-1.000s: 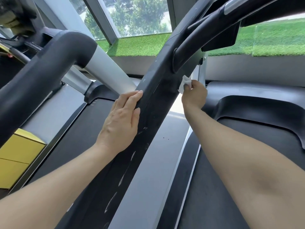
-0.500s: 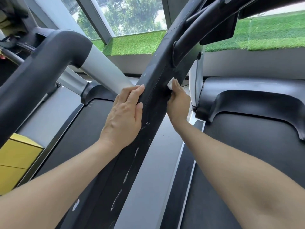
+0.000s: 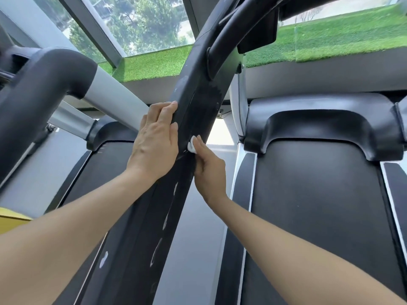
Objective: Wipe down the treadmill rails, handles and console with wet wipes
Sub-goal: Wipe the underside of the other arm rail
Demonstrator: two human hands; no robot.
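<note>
A long black treadmill rail (image 3: pixel 154 216) runs up the middle of the view toward the console arm (image 3: pixel 222 34). My left hand (image 3: pixel 155 142) lies flat against the rail's left side, fingers straight, fingertips over its edge. My right hand (image 3: pixel 209 166) presses a small white wet wipe (image 3: pixel 192 147) against the rail's right side, just below the left fingertips. Only a corner of the wipe shows past the fingers. White scuffs mark the rail lower down.
A thick black and silver handle (image 3: pixel 55 84) of the neighbouring machine crosses at upper left. A treadmill belt (image 3: pixel 315 216) with its black motor cover (image 3: pixel 319 119) lies to the right, another belt (image 3: pixel 99 172) at left. Windows and green turf (image 3: pixel 154 62) lie beyond.
My right hand slid down the rail's right side with the wipe, from near the console joint to just below the left hand. The left hand stayed on the rail.
</note>
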